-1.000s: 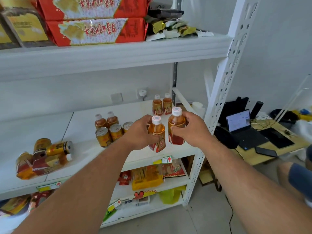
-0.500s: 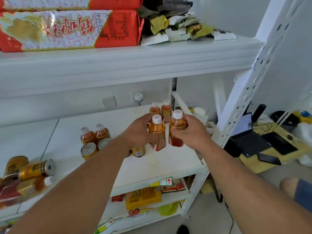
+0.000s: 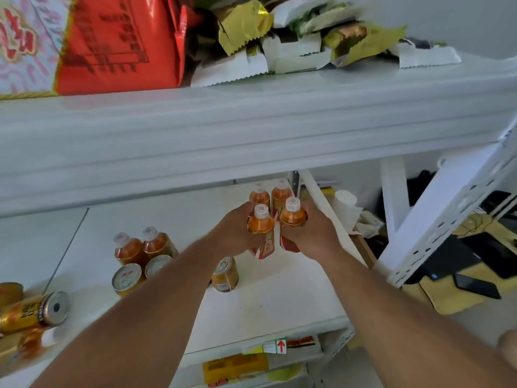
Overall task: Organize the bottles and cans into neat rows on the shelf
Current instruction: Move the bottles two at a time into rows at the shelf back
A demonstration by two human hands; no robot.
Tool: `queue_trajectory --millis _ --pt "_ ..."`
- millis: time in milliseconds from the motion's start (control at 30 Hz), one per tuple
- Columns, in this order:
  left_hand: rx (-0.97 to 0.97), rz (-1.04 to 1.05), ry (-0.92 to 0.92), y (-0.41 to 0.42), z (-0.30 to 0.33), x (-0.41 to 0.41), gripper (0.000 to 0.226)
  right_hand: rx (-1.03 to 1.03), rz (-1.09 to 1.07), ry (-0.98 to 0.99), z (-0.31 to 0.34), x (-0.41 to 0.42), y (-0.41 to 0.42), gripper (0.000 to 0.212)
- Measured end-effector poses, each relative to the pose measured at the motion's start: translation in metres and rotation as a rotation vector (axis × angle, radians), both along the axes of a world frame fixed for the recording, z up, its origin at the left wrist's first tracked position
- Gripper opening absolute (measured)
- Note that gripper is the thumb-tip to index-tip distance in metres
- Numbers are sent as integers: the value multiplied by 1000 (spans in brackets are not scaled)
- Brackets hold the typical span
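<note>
My left hand (image 3: 237,233) grips an orange tea bottle (image 3: 261,228) with a white cap, and my right hand (image 3: 310,233) grips a second one (image 3: 292,217) beside it. Both bottles are held upright over the white shelf (image 3: 265,298), just in front of two more tea bottles (image 3: 270,196) standing at the back right. Further left stand two other bottles (image 3: 142,246) with two gold cans (image 3: 127,278) in front of them. One gold can (image 3: 225,274) stands alone under my left forearm. Gold cans (image 3: 33,312) lie on their sides at the far left.
The upper shelf (image 3: 251,130) hangs low over the working shelf and carries red snack bags (image 3: 117,43) and loose wrappers. A white upright post (image 3: 447,228) bounds the shelf on the right. Beyond it sits a desk with dark devices (image 3: 475,284). Yellow packets lie on the lower shelf.
Both hands have carried the two bottles further back on the shelf, close to the pair at the back right. The camera has moved nearer and tilted down.
</note>
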State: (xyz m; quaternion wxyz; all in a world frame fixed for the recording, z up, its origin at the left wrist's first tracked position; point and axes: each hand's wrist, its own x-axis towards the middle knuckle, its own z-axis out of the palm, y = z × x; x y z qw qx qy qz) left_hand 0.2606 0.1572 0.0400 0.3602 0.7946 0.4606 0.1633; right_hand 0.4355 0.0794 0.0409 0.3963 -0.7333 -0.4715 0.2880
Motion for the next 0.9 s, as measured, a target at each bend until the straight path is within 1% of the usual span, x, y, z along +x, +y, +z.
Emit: queue_trajectory --millis 33,100,167,267,300,433,567,633,667,700,733,800,833,900 --pt "4 -7 5 4 -2 2 56 9 7 4 -3 1 5 13" --pt "4 -19 -1 13 -8 7 51 36 20 -6 -11 3 14 11" --pt "5 -13 -18 20 -13 9 51 54 23 -32 -17 5 22 14" --pt "-4 0 -29 32 -21 12 63 44 34 -30 -25 7 35 18" --pt "-13 6 -34 35 -24 13 64 40 33 -34 -27 7 39 20" --pt "3 2 -60 45 -38 15 56 29 10 -105 -39 6 50 23" --pt "23 -22 -86 50 -41 18 52 31 6 -79 -48 6 54 25" --pt "43 -37 -82 50 -37 18 54 42 10 -19 -52 6 52 16" --pt "42 -34 -67 50 -34 18 56 30 9 9 -55 7 50 17" --pt "34 -19 -37 49 -34 18 54 2 1 13 -60 8 49 26" --pt "32 8 4 49 -34 18 47 -41 -9 -16 -64 9 47 32" --pt "39 66 86 49 -38 18 40 -128 -15 -114 -68 11 45 37" --pt "42 83 120 50 -41 18 41 -149 -18 -147 -68 11 45 40" --pt "39 104 164 51 -47 21 51 -161 -34 -181 -67 12 46 46"
